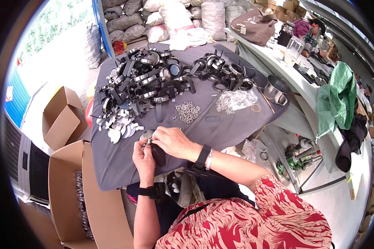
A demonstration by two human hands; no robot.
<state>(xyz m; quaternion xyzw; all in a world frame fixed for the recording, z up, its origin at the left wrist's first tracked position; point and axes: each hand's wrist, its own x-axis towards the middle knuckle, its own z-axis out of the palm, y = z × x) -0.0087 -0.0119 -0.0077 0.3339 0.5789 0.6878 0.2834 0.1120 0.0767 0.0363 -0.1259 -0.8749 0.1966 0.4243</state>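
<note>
At the near edge of the cloth-covered table [195, 139], my left hand [144, 162] pinches a round piece with a dark strap-like part [158, 155] from below. My right hand [172, 142] has its fingertips closed on the same piece from the right; the exact contact point is hidden between the fingers. Just beyond my hands lie pale flat discs [119, 125] and a heap of small metal clips [187, 113]. A big pile of black-and-silver round pieces with straps [147, 79] covers the far left of the table. A smaller group of similar pieces [220, 71] sits farther right.
On the table's right are a clear bag of small metal bits [236, 100], a thin stick [266, 101] and a metal pot [274, 89]. Open cardboard boxes [106, 199] stand at left. A cluttered side table [295, 68] runs along the right, with a green sack [338, 97].
</note>
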